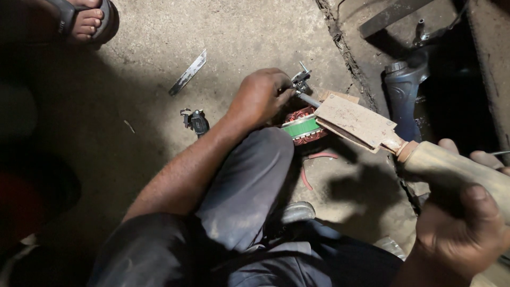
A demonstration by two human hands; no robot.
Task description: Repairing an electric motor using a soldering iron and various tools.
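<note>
The concrete floor [255, 37] carries everything here, and the motor stator [303, 127], with its copper windings and green band, serves as the landmark. The person's bent knee in grey trousers [249, 186] comes up just below-left of the stator, touching or nearly touching it. A dark blue metal casting [404, 90] stands well to the right of the stator, beyond a crack in the floor. The right hand [462, 228] is far to the lower right of the stator, its fingers clenched around the wooden handle of a flat-headed mallet [353, 122], whose worn head lies right over the stator's right edge. The left hand [260, 98] sits directly left of the stator, fingers pinched on a thin metal rod [308, 99] set against its top. A flat metal strip [188, 73] lies well to the upper left, and a small dark tool [197, 122] rests left of the stator beside the forearm.
</note>
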